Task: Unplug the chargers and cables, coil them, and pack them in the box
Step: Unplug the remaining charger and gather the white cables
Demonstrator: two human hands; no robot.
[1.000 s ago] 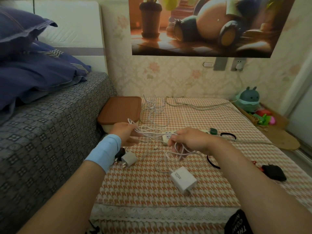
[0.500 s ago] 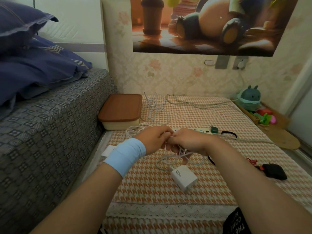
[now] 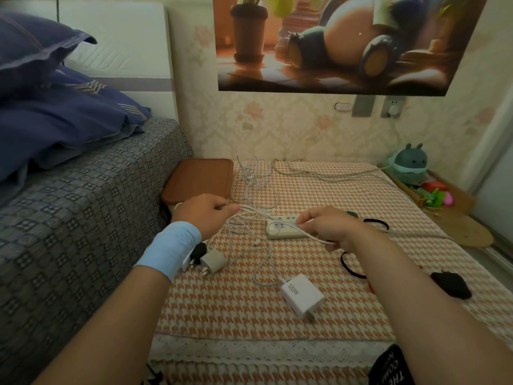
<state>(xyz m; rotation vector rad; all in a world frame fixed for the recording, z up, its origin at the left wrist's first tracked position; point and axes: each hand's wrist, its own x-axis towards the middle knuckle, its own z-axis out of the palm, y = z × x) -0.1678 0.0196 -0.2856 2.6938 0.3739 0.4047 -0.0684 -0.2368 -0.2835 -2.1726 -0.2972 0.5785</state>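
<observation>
My left hand (image 3: 206, 215) pinches loops of a thin white cable (image 3: 251, 215) just in front of the box with the brown lid (image 3: 200, 180). My right hand (image 3: 323, 227) grips the same cable over the white power strip (image 3: 280, 227). The cable runs down the checked cloth to a white 120W charger (image 3: 302, 297) lying on its side. Beside my left wrist lie a small grey charger (image 3: 213, 261) and a black plug (image 3: 199, 250). Another loose white cable (image 3: 256, 180) lies tangled behind the hands.
A bed with a grey patterned cover (image 3: 83, 218) borders the left. A black cable (image 3: 351, 266) and a black adapter (image 3: 451, 284) lie at the right. A thick cord (image 3: 327, 176) runs to the back; a green plush toy (image 3: 410, 168) sits far right.
My hands were together half a second ago; they have pulled apart, the left going left toward the box, stretching the white cable between them. The small grey charger shows again by my left wrist.
</observation>
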